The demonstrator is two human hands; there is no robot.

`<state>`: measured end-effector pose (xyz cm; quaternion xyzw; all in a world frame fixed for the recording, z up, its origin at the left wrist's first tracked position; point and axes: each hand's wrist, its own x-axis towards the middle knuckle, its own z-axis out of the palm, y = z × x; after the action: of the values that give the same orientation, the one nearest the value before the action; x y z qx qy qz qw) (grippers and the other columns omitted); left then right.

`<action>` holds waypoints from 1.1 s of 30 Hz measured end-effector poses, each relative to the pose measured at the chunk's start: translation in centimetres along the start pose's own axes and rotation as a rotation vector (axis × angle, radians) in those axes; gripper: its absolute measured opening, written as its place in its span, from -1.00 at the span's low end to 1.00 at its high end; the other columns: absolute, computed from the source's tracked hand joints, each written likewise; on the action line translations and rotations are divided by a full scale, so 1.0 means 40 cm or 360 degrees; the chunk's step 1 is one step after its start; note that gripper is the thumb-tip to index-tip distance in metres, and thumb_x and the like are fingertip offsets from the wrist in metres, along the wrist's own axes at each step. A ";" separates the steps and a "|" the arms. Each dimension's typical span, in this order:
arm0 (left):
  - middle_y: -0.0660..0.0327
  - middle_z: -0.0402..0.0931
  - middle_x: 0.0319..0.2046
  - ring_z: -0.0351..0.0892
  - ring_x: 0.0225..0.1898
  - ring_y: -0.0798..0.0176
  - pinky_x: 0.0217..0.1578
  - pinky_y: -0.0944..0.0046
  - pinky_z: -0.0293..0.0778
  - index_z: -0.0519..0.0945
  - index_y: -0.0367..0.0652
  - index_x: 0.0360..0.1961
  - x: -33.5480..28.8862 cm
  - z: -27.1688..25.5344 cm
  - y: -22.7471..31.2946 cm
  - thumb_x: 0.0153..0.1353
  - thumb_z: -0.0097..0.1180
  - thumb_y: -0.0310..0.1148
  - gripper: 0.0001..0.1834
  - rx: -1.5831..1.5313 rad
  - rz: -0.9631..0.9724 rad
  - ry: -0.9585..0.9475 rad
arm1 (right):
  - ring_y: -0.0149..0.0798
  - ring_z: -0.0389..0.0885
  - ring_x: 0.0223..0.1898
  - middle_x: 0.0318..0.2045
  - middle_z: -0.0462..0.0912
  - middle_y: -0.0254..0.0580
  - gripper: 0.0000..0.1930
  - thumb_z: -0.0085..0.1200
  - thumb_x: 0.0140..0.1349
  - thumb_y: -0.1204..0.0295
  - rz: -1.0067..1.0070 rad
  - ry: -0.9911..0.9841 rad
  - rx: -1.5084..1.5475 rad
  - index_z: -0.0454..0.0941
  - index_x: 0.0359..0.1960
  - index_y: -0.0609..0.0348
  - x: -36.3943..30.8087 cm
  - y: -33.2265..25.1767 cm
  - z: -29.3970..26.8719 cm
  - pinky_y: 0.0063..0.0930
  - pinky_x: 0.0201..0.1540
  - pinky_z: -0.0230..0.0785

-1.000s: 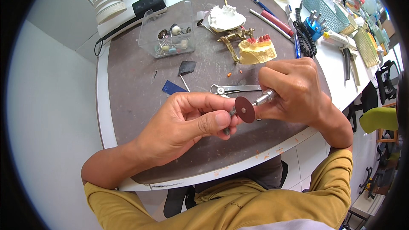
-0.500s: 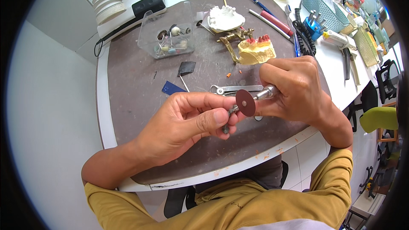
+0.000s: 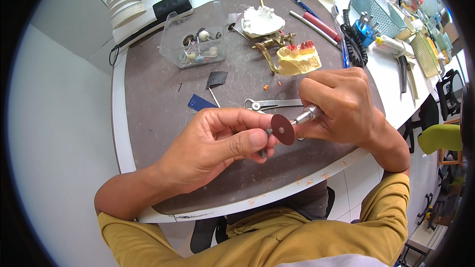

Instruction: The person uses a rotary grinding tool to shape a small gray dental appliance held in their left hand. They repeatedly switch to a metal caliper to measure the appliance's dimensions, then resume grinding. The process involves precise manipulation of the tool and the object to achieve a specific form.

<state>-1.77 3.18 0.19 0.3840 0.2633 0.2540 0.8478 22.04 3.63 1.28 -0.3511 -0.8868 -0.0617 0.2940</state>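
Note:
My left hand (image 3: 213, 143) pinches a small dark grey metal piece (image 3: 263, 153) between thumb and fingers; most of it is hidden. My right hand (image 3: 344, 104) is wrapped round a silver rotary handpiece (image 3: 308, 114) that carries a thin reddish-brown disc (image 3: 281, 133). The disc is right beside the left fingertips and the grey piece; whether it touches the piece I cannot tell. Beyond the fingers lies a metal caliper (image 3: 279, 103), partly covered by the right hand. Past it stands a yellow dental cast (image 3: 298, 62) with red teeth, next to a brass articulator (image 3: 269, 52).
A clear box (image 3: 170, 44) of mounted polishing tips stands far left, near a white dust hose (image 3: 126, 0). A white plaster cast (image 3: 262, 22), pens (image 3: 307, 7) and a coiled black cord (image 3: 354, 42) lie at the back. Blue (image 3: 200, 103) and black (image 3: 216, 78) scraps lie mid-table.
The handpiece and its disc have shifted slightly down and left, tilting a little. Less of the grey piece shows behind the disc. My left hand has hardly moved.

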 end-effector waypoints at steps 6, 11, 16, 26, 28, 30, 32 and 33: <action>0.14 0.60 -0.24 0.59 -0.20 0.29 -0.23 0.31 0.54 0.56 -0.18 -0.02 0.000 0.003 -0.001 0.25 0.15 -0.37 -0.72 -0.0055 0.0056 -0.0017 | -0.29 0.45 -0.78 -0.81 0.36 -0.35 -0.42 0.33 -0.14 -0.12 0.0047 0.0004 -0.0057 0.33 -0.74 0.10 -0.001 0.002 -0.009 -0.45 -0.73 0.22; 0.15 0.60 -0.24 0.59 -0.20 0.29 -0.21 0.30 0.55 0.56 -0.20 -0.02 -0.001 0.001 -0.002 0.25 0.15 -0.36 -0.72 -0.0048 0.0070 -0.0029 | -0.29 0.44 -0.78 -0.81 0.36 -0.35 -0.42 0.33 -0.14 -0.12 0.0039 -0.0006 -0.0046 0.32 -0.75 0.10 -0.001 0.003 -0.008 -0.44 -0.75 0.20; 0.15 0.59 -0.24 0.58 -0.19 0.30 -0.20 0.29 0.54 0.56 -0.23 -0.02 -0.002 0.003 0.000 0.24 0.16 -0.35 -0.70 -0.0014 0.0049 -0.0017 | -0.29 0.44 -0.79 -0.82 0.33 -0.36 -0.39 0.32 -0.15 -0.14 0.0035 -0.0042 -0.0044 0.27 -0.78 0.09 0.000 0.000 -0.012 -0.44 -0.75 0.20; 0.16 0.58 -0.28 0.56 -0.26 0.32 -0.22 0.31 0.54 0.53 -0.31 0.01 -0.002 0.006 0.002 0.26 0.15 -0.34 -0.65 0.0031 0.0024 0.0005 | -0.28 0.44 -0.78 -0.81 0.33 -0.35 -0.39 0.33 -0.16 -0.14 -0.0003 0.0014 0.0013 0.27 -0.76 0.09 -0.001 -0.002 -0.003 -0.44 -0.74 0.21; 0.16 0.58 -0.28 0.56 -0.27 0.32 -0.23 0.32 0.55 0.53 -0.31 0.00 -0.001 0.007 0.003 0.27 0.13 -0.34 -0.66 0.0000 0.0022 0.0018 | -0.27 0.45 -0.77 -0.81 0.34 -0.35 -0.40 0.34 -0.16 -0.12 0.0038 0.0001 -0.0032 0.27 -0.76 0.09 -0.001 -0.003 -0.007 -0.43 -0.74 0.22; 0.16 0.58 -0.28 0.56 -0.27 0.32 -0.23 0.33 0.55 0.53 -0.31 0.01 -0.002 0.010 0.005 0.28 0.12 -0.34 -0.67 -0.0017 0.0018 0.0036 | -0.26 0.45 -0.77 -0.81 0.35 -0.35 -0.40 0.34 -0.16 -0.11 0.0057 -0.0013 -0.0055 0.28 -0.76 0.09 -0.001 -0.002 -0.009 -0.43 -0.73 0.22; 0.16 0.58 -0.28 0.56 -0.27 0.32 -0.24 0.33 0.55 0.53 -0.31 0.00 -0.003 0.011 0.005 0.28 0.12 -0.35 -0.67 -0.0021 0.0015 0.0044 | -0.26 0.45 -0.77 -0.80 0.35 -0.35 -0.41 0.35 -0.16 -0.10 0.0061 -0.0029 -0.0056 0.28 -0.76 0.10 -0.002 -0.001 -0.010 -0.42 -0.73 0.23; 0.16 0.58 -0.28 0.56 -0.27 0.32 -0.23 0.33 0.55 0.53 -0.30 0.00 -0.003 0.011 0.005 0.28 0.11 -0.35 -0.68 -0.0016 0.0014 0.0043 | -0.26 0.45 -0.77 -0.80 0.35 -0.34 -0.41 0.35 -0.16 -0.10 0.0054 -0.0034 -0.0051 0.28 -0.76 0.10 -0.002 -0.001 -0.010 -0.42 -0.73 0.23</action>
<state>-1.63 2.99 0.62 0.3774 0.2718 0.2642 0.8449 22.27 3.41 1.58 -0.3715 -0.8827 -0.0670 0.2798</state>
